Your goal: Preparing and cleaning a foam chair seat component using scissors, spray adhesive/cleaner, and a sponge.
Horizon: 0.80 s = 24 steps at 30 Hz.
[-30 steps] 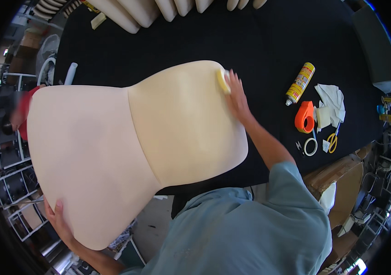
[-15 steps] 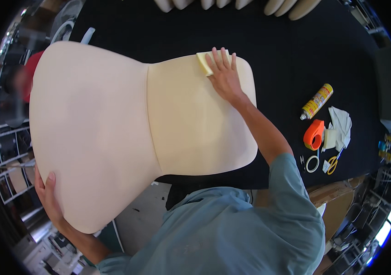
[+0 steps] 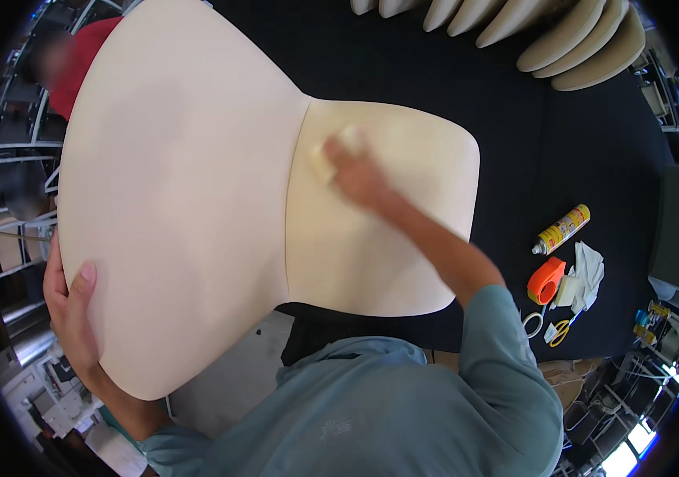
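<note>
A large cream, padded chair shell [image 3: 176,183] lies across the black-covered table in front of me. A crease divides its wide left part from its smaller right part. My left hand [image 3: 70,310] grips the shell's lower left rim, thumb on top and the other fingers at the edge, partly hidden. On the smaller part, near the crease, my right hand [image 3: 361,173] presses a pale yellow sponge [image 3: 322,165] to the surface. That hand and the sponge are smeared by motion.
On the black tablecloth [image 3: 403,71], a yellow spray can [image 3: 562,230], orange tape dispenser [image 3: 544,280], white cloth [image 3: 590,274], tape roll [image 3: 533,324] and yellow-handled scissors [image 3: 562,331] lie at right. Several cream padded pieces [image 3: 570,36] line the far edge. A person in red [image 3: 89,60] is at far left.
My right hand has swept the sponge from the far right corner of the smaller part toward the crease. The shell has turned slightly, and the view has shifted. My left hand keeps its rim grip.
</note>
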{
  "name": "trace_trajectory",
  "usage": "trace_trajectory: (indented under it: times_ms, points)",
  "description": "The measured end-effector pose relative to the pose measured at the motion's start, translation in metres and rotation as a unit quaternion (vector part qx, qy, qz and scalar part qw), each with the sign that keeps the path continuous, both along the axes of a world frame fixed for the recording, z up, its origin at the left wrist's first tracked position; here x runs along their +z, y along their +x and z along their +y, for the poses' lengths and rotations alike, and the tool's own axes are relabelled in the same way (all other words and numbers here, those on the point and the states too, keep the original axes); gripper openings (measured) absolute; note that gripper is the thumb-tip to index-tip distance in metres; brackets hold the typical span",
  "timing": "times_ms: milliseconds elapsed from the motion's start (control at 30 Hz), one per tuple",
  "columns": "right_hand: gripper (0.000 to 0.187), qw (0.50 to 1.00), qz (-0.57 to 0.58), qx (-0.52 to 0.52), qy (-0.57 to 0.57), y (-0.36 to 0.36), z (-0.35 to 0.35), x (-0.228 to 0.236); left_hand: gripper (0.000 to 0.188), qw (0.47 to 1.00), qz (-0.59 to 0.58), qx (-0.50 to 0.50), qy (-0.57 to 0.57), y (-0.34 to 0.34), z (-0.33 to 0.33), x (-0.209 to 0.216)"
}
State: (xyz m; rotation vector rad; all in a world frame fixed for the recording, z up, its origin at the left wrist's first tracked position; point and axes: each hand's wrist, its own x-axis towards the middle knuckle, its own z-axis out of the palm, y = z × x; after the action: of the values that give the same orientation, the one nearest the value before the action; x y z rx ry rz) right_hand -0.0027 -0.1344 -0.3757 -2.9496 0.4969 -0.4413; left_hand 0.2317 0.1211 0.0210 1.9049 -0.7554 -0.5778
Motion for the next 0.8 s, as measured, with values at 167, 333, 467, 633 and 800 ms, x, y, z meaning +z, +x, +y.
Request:
trace_trajectory:
  times_ms: [167, 333, 467, 633, 800]
  points:
    - [0.053, 0.958, 0.064, 0.209, 0.188, -0.040, 0.086, 0.027, 0.075, 0.999, -0.014, 0.033, 0.010, 0.003, 0.015, -0.008]
    - [0.053, 0.989, 0.100, -0.038, -0.103, 0.000, -0.073, 0.062, 0.075, 0.999, -0.014, 0.033, 0.005, -0.017, 0.004, -0.001]
    - [0.054, 0.981, 0.116, -0.143, -0.062, 0.077, -0.080, 0.020, 0.073, 0.999, 0.006, 0.033, -0.032, -0.023, -0.009, -0.001]
    - [0.057, 0.994, 0.061, 0.064, -0.067, 0.037, 0.040, 0.004, 0.073, 0.999, 0.013, 0.028, -0.028, -0.015, 0.000, -0.001]
    - [0.065, 0.929, 0.197, 0.196, 0.244, -0.018, 0.115, 0.039, 0.071, 0.999, 0.022, 0.026, -0.029, -0.018, -0.002, -0.005]
